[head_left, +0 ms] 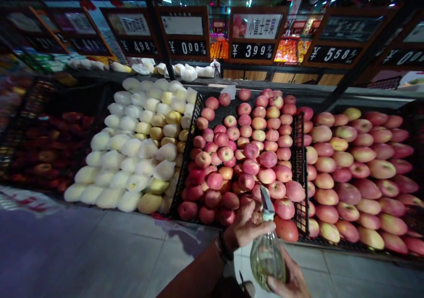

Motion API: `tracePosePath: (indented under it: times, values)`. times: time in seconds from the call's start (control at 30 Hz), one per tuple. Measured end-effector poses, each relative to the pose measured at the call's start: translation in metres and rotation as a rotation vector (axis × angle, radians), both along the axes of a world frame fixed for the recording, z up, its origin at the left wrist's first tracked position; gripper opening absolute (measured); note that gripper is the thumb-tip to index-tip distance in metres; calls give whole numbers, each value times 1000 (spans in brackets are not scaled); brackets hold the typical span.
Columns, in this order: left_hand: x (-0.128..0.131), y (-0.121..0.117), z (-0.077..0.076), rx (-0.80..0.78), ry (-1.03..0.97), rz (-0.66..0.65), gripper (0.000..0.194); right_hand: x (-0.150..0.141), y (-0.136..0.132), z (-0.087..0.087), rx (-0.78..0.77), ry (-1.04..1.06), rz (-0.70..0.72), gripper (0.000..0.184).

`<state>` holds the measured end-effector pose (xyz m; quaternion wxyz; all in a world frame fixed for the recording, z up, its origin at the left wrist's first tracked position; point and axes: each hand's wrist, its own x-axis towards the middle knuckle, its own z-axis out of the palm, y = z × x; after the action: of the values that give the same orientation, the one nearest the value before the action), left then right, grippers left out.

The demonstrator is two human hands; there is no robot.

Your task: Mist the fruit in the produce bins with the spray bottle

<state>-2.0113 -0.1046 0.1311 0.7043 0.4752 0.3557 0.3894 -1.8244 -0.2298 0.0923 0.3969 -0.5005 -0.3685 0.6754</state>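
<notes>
Left hand (247, 225) higher, thumb (264, 229) extended, forearm (198, 271) slanted; right hand (291, 278) lower, grip curled.

Round, dark red fruit (46, 156) sits in a black plastic crate (23, 128) at 9 o'clock. Closer to the middle, also at 9, are rows of pale yellow fruit (111, 179), many in white foam nets (164, 170). Big red and yellow apples (347, 193) lie in rows at 3 to 4 o'clock. A brown-framed price sign (256, 35) at 1 o'clock says 3.99. Bright orange fruit (219, 49) shows at 12 o'clock. Gray floor tiles (115, 254) are at 7 to 8 o'clock.
</notes>
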Motion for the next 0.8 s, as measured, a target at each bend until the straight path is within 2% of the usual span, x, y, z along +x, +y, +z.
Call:
tracePosePath:
  times: [0.23, 0.43, 0.67, 0.8]
  values:
    - [-27, 40, 31, -122, -74, 21, 51, -41, 45, 43, 39, 47, -43, 82]
    - [-56, 96, 61, 108, 93, 64, 54, -74, 97, 75, 100, 58, -36, 73]
    - [-82, 152, 90, 138, -51, 194, 38, -113, 165, 113, 225, 103, 6, 64]
    - [-98, 174, 105, 202, -112, 180, 45, -131, 189, 126, 248, 98, -10, 61]
